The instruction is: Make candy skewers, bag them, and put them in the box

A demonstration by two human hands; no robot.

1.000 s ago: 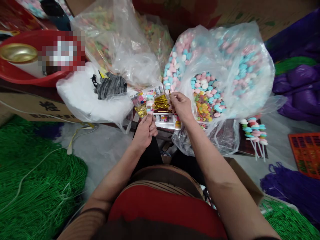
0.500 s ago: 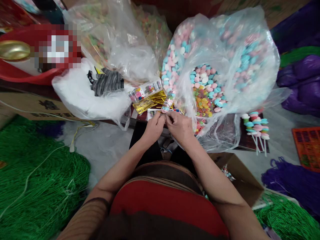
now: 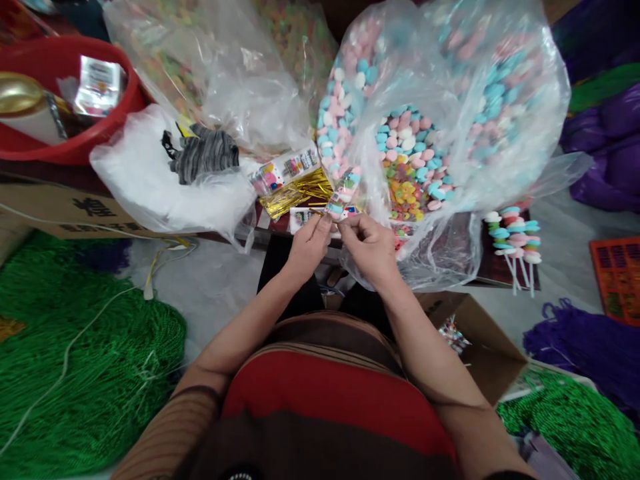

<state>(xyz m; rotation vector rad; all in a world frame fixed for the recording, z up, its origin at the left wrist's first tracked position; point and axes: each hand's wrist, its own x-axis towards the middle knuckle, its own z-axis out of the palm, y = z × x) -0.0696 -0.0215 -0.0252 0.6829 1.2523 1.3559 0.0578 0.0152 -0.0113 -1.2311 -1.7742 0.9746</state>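
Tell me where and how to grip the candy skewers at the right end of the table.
Grip the bare white sticks, coming from the near side, probably with the right hand, the closer one. The sticks point toward the near edge of the table, while the candies sit bunched at their far ends, where a squeeze might dent or shift them.

The person wears a dark brown top with a broad, rounded red panel at the bottom centre, thin tan stripes curving above it. A striped sleeve shows at lower left. The trousers are black; the fingers are ungloved.
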